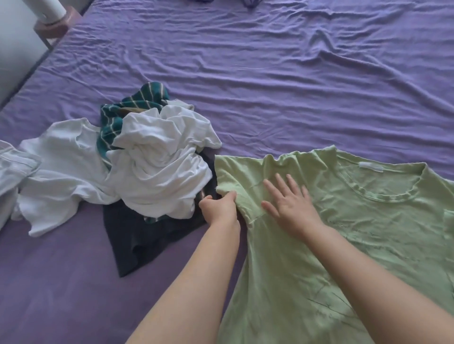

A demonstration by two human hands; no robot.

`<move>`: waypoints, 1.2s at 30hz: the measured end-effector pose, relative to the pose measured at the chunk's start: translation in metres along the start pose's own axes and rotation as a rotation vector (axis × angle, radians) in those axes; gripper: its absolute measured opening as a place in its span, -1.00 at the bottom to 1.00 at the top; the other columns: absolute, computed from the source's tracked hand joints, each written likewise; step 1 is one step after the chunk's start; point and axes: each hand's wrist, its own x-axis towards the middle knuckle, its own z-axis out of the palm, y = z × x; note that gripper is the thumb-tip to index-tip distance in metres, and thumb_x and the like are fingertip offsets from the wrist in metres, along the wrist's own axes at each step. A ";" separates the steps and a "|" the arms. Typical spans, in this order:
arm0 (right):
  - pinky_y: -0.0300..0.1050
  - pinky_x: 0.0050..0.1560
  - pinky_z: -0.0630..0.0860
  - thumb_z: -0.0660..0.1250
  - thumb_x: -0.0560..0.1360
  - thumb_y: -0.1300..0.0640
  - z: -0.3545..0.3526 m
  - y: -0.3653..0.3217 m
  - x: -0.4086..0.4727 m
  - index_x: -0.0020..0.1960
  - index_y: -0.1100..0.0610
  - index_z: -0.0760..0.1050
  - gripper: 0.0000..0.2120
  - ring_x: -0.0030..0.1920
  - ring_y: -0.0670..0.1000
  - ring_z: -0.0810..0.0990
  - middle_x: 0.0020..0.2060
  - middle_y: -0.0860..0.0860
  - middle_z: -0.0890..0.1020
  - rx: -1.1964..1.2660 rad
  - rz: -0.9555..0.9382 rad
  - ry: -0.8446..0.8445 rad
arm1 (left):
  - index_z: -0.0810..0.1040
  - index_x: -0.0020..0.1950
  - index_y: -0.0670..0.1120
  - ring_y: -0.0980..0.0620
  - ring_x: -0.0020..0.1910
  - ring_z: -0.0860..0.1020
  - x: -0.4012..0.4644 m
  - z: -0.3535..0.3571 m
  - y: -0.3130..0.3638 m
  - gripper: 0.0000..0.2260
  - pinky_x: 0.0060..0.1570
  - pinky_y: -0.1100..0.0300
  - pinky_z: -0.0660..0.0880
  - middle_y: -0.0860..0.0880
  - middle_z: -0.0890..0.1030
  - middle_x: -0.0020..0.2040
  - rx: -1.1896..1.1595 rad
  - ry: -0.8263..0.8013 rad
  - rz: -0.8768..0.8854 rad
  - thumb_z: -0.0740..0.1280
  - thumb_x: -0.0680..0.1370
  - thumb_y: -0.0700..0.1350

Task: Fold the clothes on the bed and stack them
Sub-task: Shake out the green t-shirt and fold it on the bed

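Note:
A light green T-shirt (356, 233) lies spread on the purple bed sheet (270, 86), its neck hole toward the far side. My left hand (219, 207) pinches the hem of its left sleeve. My right hand (288, 201) presses flat on the shoulder area with fingers spread. To the left sits an unfolded heap: a crumpled white garment (159, 162), a teal striped piece (127, 110) behind it, a dark navy garment (147, 235) underneath, and another white shirt (63, 167) further left.
A pale garment (12, 167) pokes in at the left edge. A white cylindrical object on a brown stand (55, 20) is beside the bed at the top left. Dark items (250, 2) peek in at the sheet's far edge.

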 end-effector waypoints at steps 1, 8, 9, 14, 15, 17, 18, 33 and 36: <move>0.12 0.48 -0.15 -0.07 0.58 -0.22 -0.001 0.003 -0.007 0.52 -0.10 -0.13 -0.43 0.51 0.06 -0.22 0.53 -0.01 -0.13 0.039 0.013 0.044 | 0.31 0.37 -0.17 -0.10 0.02 0.57 -0.004 0.000 0.002 -0.43 0.01 0.09 0.52 -0.14 0.53 0.15 -0.076 -0.024 -0.057 0.44 0.41 -0.28; 0.03 0.47 -0.02 0.10 0.59 -0.09 -0.008 0.041 -0.048 0.51 -0.01 0.07 -0.47 0.52 0.00 -0.10 0.52 0.00 0.04 0.250 0.095 0.156 | 0.57 0.07 -0.16 0.06 -0.28 0.53 -0.042 0.006 0.004 -0.75 -0.21 0.23 0.51 -0.03 0.58 -0.18 0.121 -0.159 0.357 0.32 0.42 -0.34; 0.03 0.47 -0.01 0.12 0.58 -0.07 -0.010 0.048 -0.052 0.50 0.00 0.09 -0.47 0.52 0.00 -0.08 0.52 0.00 0.06 0.268 0.107 0.173 | 0.59 0.09 -0.10 -0.02 -0.18 0.52 -0.045 0.008 0.000 -0.72 -0.08 0.13 0.49 -0.04 0.59 -0.13 0.385 -0.137 0.671 0.32 0.41 -0.30; 0.08 0.46 0.08 0.17 0.58 0.07 -0.007 0.085 -0.072 0.47 0.07 0.20 -0.53 0.50 0.04 0.06 0.48 0.04 0.20 0.340 0.176 0.266 | 0.39 0.38 0.12 -0.18 0.26 0.41 -0.064 0.015 -0.042 -0.54 0.28 -0.10 0.30 -0.04 0.50 0.24 1.284 -0.551 1.357 0.28 0.47 -0.06; 0.08 0.46 0.09 0.16 0.58 0.13 -0.004 0.091 -0.075 0.47 0.08 0.20 -0.54 0.50 0.04 0.09 0.47 0.05 0.23 0.373 0.195 0.274 | 0.20 0.49 0.12 -0.17 0.44 0.21 -0.065 0.015 -0.052 -0.48 0.42 -0.12 0.08 -0.06 0.34 0.42 1.475 -0.622 1.251 0.23 0.54 0.04; 0.06 0.46 0.13 0.10 0.55 0.21 0.002 0.099 -0.079 0.46 0.13 0.22 -0.53 0.47 0.06 0.18 0.44 0.09 0.29 0.441 0.211 0.304 | -0.07 0.55 0.09 -0.08 0.53 -0.11 -0.063 0.014 -0.066 -0.40 0.47 -0.09 -0.20 -0.05 0.02 0.56 1.697 -0.635 1.077 0.11 0.59 0.19; 0.04 0.45 0.15 0.09 0.54 0.23 0.004 0.101 -0.080 0.45 0.16 0.23 -0.53 0.45 0.07 0.23 0.42 0.11 0.32 0.466 0.210 0.321 | -0.11 0.55 0.08 -0.07 0.53 -0.18 -0.062 0.014 -0.071 -0.39 0.47 -0.10 -0.24 -0.04 -0.07 0.57 1.740 -0.615 1.055 0.06 0.59 0.22; 0.02 0.05 0.39 0.18 0.57 0.11 -0.037 0.064 0.002 0.06 0.16 0.50 -0.82 0.01 0.19 0.56 -0.05 0.14 0.63 0.369 0.085 0.470 | 0.49 0.32 0.01 -0.19 0.37 0.39 -0.023 -0.013 -0.097 -0.51 0.26 -0.16 0.23 -0.14 0.48 0.35 1.671 -0.541 1.453 0.14 0.47 0.18; -0.01 -0.17 0.40 0.19 0.58 0.11 -0.051 0.065 -0.005 0.07 0.19 0.47 -0.83 -0.13 0.17 0.55 -0.15 0.16 0.62 0.495 0.110 0.502 | 0.43 0.27 -0.03 -0.13 0.29 0.35 -0.021 -0.023 -0.092 -0.48 0.12 -0.06 0.51 -0.16 0.52 0.27 1.433 -0.455 1.477 0.41 0.32 -0.20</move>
